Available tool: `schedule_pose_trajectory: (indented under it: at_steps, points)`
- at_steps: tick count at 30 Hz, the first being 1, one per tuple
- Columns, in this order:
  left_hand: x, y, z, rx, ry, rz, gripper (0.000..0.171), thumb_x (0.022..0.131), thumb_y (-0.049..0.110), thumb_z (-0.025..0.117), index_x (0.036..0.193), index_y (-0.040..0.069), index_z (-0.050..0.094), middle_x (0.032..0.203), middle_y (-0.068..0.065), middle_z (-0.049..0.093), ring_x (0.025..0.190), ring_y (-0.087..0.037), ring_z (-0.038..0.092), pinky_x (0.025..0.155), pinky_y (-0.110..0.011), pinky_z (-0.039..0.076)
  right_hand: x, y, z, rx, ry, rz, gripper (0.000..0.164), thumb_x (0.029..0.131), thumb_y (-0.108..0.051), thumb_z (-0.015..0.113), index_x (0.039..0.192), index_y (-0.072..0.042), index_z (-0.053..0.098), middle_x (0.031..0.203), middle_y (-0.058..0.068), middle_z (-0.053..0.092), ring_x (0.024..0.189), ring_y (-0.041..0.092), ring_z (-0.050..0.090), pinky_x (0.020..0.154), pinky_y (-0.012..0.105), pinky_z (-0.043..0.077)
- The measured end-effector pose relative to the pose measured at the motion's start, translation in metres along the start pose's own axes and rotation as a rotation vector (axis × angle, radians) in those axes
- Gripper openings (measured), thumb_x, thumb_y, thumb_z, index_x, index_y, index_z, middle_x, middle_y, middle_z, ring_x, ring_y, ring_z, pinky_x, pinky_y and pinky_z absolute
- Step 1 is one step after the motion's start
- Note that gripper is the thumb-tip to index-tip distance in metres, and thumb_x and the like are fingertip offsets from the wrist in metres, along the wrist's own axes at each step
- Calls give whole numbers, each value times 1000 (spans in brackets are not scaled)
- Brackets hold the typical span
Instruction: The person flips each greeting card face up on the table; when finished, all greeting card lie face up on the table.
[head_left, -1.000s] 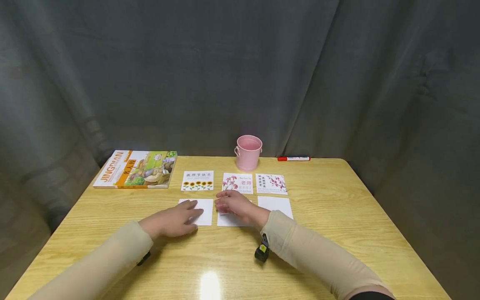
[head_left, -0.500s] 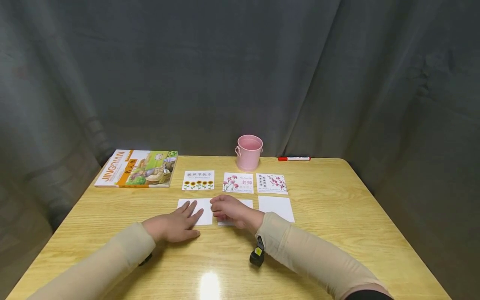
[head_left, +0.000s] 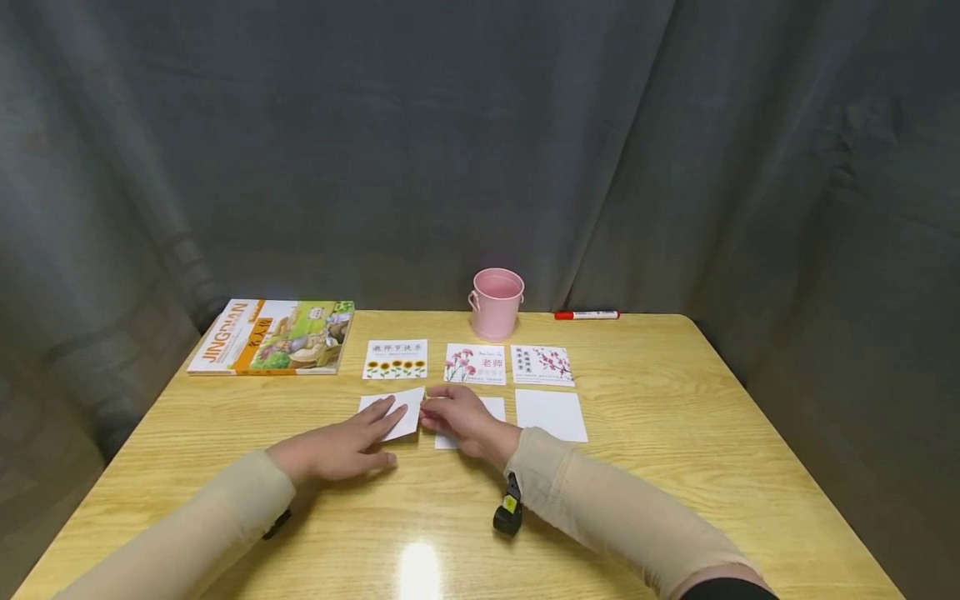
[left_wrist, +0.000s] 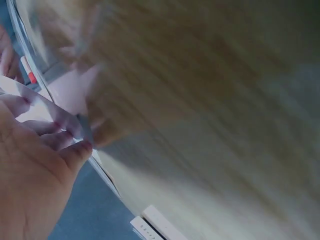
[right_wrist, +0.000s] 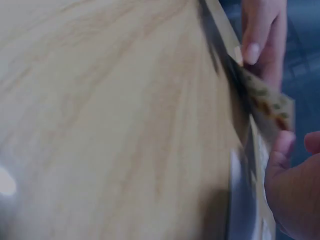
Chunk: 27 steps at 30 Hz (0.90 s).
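Note:
A white card (head_left: 408,416) at the left of the near row is tilted, its right edge raised off the table. My right hand (head_left: 471,423) pinches that right edge between thumb and fingers. Extended fingers of my left hand (head_left: 339,447) lie over the card's left part, with the thumb apart on the near side. Printed sunflowers show on the underside of the card (right_wrist: 270,106) in the right wrist view. Beneath my right hand lies a second white card (head_left: 491,407), partly hidden. A third white card (head_left: 551,415) is flat to its right.
Behind is a row of printed cards: sunflower card (head_left: 395,359), carnation card (head_left: 475,364), blossom card (head_left: 543,366). A pink bucket (head_left: 496,312) stands behind them, a red-and-white marker (head_left: 587,315) to its right. Books (head_left: 272,337) lie at the back left.
The right hand has moved slightly left onto the left white card's edge and lifted it, tilting the card. The left hand's fingers have stayed over that card.

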<state>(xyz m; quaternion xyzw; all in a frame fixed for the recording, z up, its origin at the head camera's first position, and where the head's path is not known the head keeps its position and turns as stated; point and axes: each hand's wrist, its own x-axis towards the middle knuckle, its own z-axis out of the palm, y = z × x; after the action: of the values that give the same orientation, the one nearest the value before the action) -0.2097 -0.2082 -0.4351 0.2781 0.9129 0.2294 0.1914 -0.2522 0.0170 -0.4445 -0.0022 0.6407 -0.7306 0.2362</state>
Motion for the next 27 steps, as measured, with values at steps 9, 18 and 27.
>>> schedule_pose_trajectory:
  at_steps: [9, 18, 27]
  points:
    - [2, -12, -5, 62, 252, 55, 59, 107, 34, 56, 152, -3, 46, 159, -30, 34, 144, -49, 36, 114, -63, 33, 2, 5, -4, -43, 11, -48, 15, 98, 6, 60, 112, 11, 60, 89, 7, 61, 66, 8, 61, 65, 18, 56]
    - [11, -21, -19, -223, 455, -191, 50, 107, 19, 54, 137, -20, 50, 130, -36, 60, 117, -47, 61, 99, -57, 50, 6, -3, -10, -43, 54, -72, 11, 98, 5, 61, 109, 6, 60, 81, 5, 61, 65, 9, 59, 62, 18, 54]
    - [11, -10, -27, -655, 429, -282, 52, 109, 17, 46, 145, -20, 40, 141, -37, 49, 123, -45, 56, 101, -51, 51, 10, -7, -13, -55, 63, -80, 11, 99, 2, 61, 110, 5, 61, 81, 5, 63, 67, 9, 60, 65, 19, 55]
